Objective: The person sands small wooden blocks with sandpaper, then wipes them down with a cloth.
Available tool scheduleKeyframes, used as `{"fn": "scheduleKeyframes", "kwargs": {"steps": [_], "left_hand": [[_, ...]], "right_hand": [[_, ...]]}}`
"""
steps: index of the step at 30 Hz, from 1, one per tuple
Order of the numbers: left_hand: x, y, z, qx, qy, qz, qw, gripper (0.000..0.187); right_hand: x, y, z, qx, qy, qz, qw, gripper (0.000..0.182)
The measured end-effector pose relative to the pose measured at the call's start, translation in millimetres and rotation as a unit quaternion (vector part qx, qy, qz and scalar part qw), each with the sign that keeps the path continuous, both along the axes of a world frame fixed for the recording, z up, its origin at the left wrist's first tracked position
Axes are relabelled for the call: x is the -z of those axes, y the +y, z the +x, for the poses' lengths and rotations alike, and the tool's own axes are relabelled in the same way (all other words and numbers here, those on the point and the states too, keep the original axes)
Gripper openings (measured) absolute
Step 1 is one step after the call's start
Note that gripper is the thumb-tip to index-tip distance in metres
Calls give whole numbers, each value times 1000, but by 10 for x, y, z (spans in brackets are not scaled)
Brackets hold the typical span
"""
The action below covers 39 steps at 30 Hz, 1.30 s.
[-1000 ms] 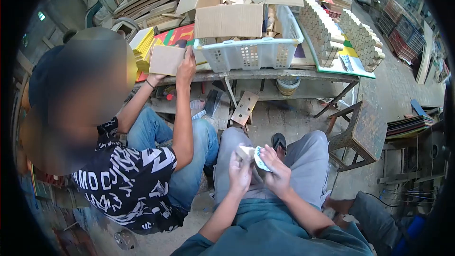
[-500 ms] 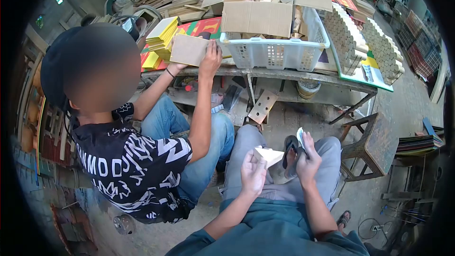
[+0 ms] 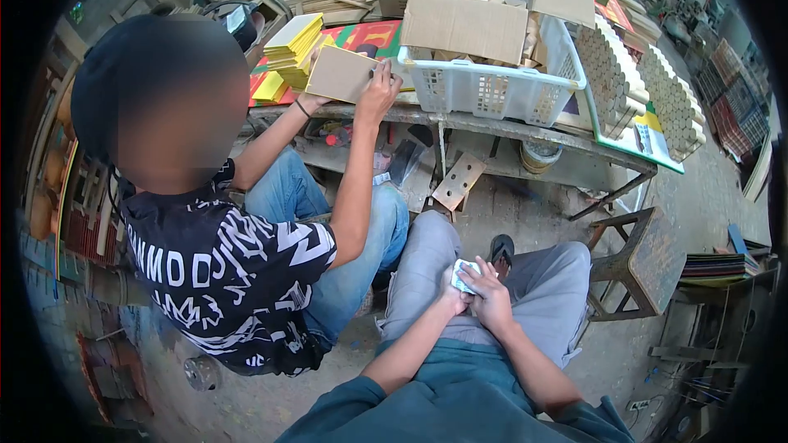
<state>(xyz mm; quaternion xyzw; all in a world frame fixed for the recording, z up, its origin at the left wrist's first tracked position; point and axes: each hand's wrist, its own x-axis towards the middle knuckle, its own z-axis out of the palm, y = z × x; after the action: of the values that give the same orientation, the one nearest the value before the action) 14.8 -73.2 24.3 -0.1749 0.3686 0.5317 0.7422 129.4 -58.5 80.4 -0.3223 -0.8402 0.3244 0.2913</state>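
My left hand (image 3: 451, 292) and my right hand (image 3: 492, 294) are together above my lap, their fingers closed. Between them shows a small white sheet with bluish print (image 3: 465, 276), folded or bent, which looks like paper. The fingers of my right hand press it from above. My left hand is wrapped around from below and beside it. The pale triangular wooden block that was in my left hand is now hidden by the sheet and the fingers.
A co-worker on the left holds a flat board (image 3: 341, 75) beside stacked yellow-edged boards (image 3: 294, 45). On the bench stand a white plastic basket (image 3: 492, 86), a cardboard box (image 3: 466, 26) and piled wooden rods (image 3: 607, 82). A wooden stool (image 3: 636, 258) stands at my right.
My hands were apart, the block in the left and the sheet in the right. The right hand has moved left, bringing the sheet onto the left hand's block.
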Motion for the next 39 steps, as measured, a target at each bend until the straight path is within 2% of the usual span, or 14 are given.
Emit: {"fn": "scheduleKeyframes", "kwargs": {"steps": [6, 8, 13, 18, 21, 24, 25, 30, 32, 33, 34, 35, 37, 39], "left_hand": [[262, -42, -64, 40, -156, 181, 970, 55], [-474, 133, 102, -108, 46, -179, 977, 49], [448, -87, -103, 51, -103, 100, 988, 52], [-35, 161, 140, -142, -3, -167, 976, 45], [206, -10, -112, 79, -59, 30, 995, 45], [192, -43, -114, 54, 13, 0, 998, 51], [228, 34, -152, 76, 10, 7, 997, 51], [844, 13, -316, 144, -366, 370, 841, 45], [761, 13, -225, 147, -368, 339, 853, 43], [666, 91, -15, 18, -165, 97, 981, 43], [644, 131, 111, -118, 60, -157, 979, 44], [679, 114, 22, -113, 60, -160, 979, 44], [928, -9, -378, 72, -172, 116, 975, 42], [953, -10, -361, 160, -373, 355, 842, 42]], "right_hand": [[178, 115, -81, 120, -42, -47, 991, 58], [26, -187, -105, 33, -59, 42, 997, 57], [230, 118, -38, 96, -120, -12, 988, 62], [37, -343, -31, 8, -71, -22, 997, 62], [222, -119, 24, 82, -81, -5, 993, 60], [23, -198, 1, 92, -100, -217, 967, 59], [60, -300, -18, 56, -78, -100, 990, 60], [373, -116, -16, 79, -109, -11, 991, 64], [352, -184, -41, 106, -102, -7, 989, 66], [227, -286, -36, 64, -75, -1, 995, 66], [106, -341, -25, 14, -62, -17, 998, 63], [154, -321, -28, 26, -61, -11, 998, 62], [226, -177, -15, 81, -89, -19, 993, 59], [268, -24, -5, 126, -113, -41, 985, 58]]}}
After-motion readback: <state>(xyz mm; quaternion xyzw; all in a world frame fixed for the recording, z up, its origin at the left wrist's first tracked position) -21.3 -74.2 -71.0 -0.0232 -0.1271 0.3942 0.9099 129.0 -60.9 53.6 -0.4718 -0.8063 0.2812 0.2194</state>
